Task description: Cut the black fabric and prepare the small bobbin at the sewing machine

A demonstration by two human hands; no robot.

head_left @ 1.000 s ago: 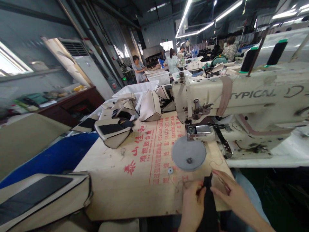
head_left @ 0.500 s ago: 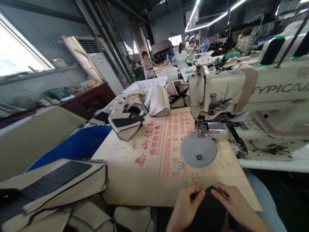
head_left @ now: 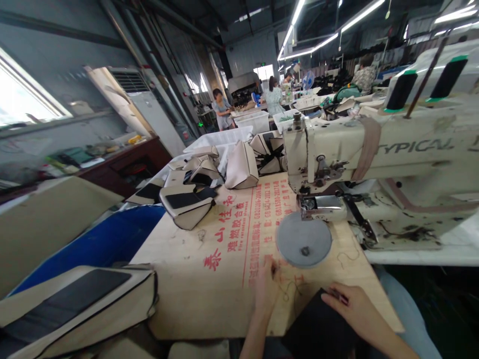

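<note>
Pinning the black fabric [head_left: 318,326] under the flat, unclenched right hand [head_left: 355,311] should steady it while the left hand [head_left: 266,286], grip indeterminate, probes the tabletop [head_left: 209,294].

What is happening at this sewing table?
A person is at a cream sewing machine set beside a plywood board. Their left hand reaches forward onto the board, just short of the machine's grey round plate, which is bare. Their right hand rests on a piece of black fabric at the near edge. Beige-and-black sewn covers are piled farther back.
</note>
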